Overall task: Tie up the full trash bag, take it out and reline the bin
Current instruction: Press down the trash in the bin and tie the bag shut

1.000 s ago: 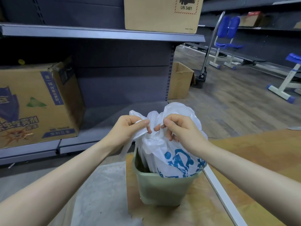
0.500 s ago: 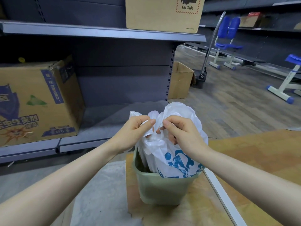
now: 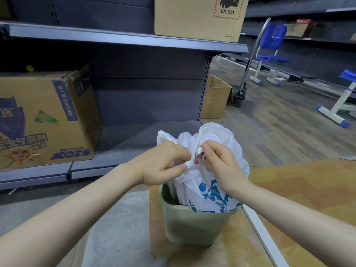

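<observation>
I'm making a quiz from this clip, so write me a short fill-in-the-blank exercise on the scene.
1. The white trash bag sits inside a pale ____ bin.
2. The left hand and the right hand both pinch the bag's twisted ____.
3. The print on the bag is ____.
4. The box on the upper shelf reads UN ____.

Missing words: green; handles; blue; 3481

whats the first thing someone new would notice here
Two bare hands, left hand and right hand, meet at centre frame, pinching the twisted handles of a white trash bag that bulges from a green bin. Behind on the left, a printed cardboard box sits on grey shelving.
</observation>
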Motion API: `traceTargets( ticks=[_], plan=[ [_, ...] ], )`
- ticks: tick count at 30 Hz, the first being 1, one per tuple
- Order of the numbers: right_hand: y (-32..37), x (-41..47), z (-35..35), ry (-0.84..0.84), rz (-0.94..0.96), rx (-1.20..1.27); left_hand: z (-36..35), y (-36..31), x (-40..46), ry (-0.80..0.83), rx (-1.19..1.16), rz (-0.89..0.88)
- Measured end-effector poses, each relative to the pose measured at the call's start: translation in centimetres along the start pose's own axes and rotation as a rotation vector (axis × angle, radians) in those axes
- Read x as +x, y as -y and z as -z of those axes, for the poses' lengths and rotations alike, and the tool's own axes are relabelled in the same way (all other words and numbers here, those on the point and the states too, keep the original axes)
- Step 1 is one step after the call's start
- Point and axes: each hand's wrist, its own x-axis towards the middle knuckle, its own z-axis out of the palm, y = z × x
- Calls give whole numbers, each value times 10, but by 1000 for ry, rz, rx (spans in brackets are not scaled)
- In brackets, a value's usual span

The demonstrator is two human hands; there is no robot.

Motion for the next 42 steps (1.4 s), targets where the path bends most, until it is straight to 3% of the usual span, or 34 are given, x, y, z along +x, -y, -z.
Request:
traceTargets(
  ticks=[6,14,21,33,37,42],
  plan=[
    [-6,-2,3,-52,-15,22,6,12,-1,4,-168,143],
    [-1,-5,5,-103,-91,18,-20,10,3,-365,-385,310],
    [-2,-1,1,-174,-156,-22,-21,4,10,-424,-655,412],
    [2,5,-6,-279,-256,22,-17,8,14,-267,-799,443],
    [8,11,-6,-288,-392,364,-13,9,14,-226,-820,413],
    [8,16,-3,-218,-359,165,-12,12,15,-164,-828,392]
  ],
)
